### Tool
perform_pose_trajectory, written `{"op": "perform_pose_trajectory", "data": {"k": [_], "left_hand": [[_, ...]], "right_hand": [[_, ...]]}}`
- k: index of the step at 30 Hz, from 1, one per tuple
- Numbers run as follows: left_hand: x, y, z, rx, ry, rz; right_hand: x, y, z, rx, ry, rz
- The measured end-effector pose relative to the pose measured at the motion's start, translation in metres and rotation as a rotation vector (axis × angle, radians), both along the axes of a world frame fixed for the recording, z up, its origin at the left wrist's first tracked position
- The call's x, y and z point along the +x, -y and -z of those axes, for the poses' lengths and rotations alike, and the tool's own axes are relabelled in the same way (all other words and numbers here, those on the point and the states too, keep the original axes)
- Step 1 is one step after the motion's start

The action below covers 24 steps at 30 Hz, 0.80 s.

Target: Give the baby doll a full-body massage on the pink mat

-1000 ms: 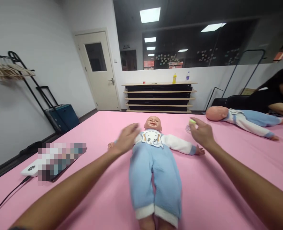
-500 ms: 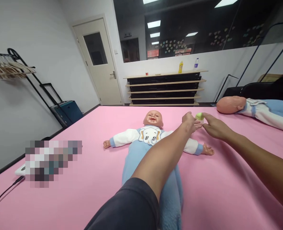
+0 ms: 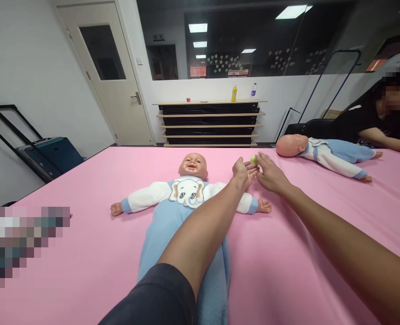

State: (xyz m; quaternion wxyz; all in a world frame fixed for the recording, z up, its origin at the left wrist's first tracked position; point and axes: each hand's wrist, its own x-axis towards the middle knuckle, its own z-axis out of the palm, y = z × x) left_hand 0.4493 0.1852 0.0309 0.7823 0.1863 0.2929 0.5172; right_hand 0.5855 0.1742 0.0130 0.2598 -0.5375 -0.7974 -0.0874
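A baby doll (image 3: 188, 189) in a white top and blue trousers lies on its back on the pink table (image 3: 308, 234), arms spread. My left arm crosses over the doll's body, and my left hand (image 3: 242, 170) reaches past its right-side arm. My right hand (image 3: 269, 174) pinches a small yellow-green object (image 3: 253, 159) in its fingertips. The left fingers touch that object from the other side. Both hands hover above the table just beyond the doll's hand.
A second doll (image 3: 324, 151) in similar clothes lies at the far right, with another person (image 3: 382, 122) leaning over the table behind it. A blurred patch sits at the left edge. A low shelf unit (image 3: 209, 124) with bottles stands by the back wall.
My left hand swung from over the doll's chest across to the right and met my right hand at the small green object. The view shifted left and came closer to the doll.
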Motion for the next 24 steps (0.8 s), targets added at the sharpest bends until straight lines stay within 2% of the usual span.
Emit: {"op": "perform_pose_trajectory", "data": {"k": [3,6,10,13,17,20,22,24], "left_hand": [[0.000,0.002,0.000,0.000,0.028,-0.014],[-0.001,0.007,-0.008,-0.003,0.039,-0.019],[-0.012,0.016,-0.034,0.038,0.075,0.010],[-0.032,0.030,-0.060,0.111,0.125,0.078],[-0.070,0.061,-0.095,0.206,0.116,0.124],[-0.104,0.094,-0.117,0.328,0.025,0.127],[-0.125,0.120,-0.128,0.419,-0.024,0.108],[-0.143,0.151,-0.134,0.470,-0.060,0.077]], "right_hand": [[-0.001,-0.001,-0.002,-0.025,0.021,-0.031],[-0.011,0.011,-0.015,-0.017,-0.037,-0.036],[-0.058,0.064,-0.046,-0.054,-0.287,-0.055],[-0.105,0.115,-0.071,-0.153,-0.375,-0.159],[-0.144,0.161,-0.092,-0.183,-0.449,-0.241],[-0.169,0.190,-0.097,-0.176,-0.506,-0.170],[-0.191,0.214,-0.100,-0.161,-0.530,-0.164],[-0.213,0.233,-0.107,-0.115,-0.519,-0.257]]}}
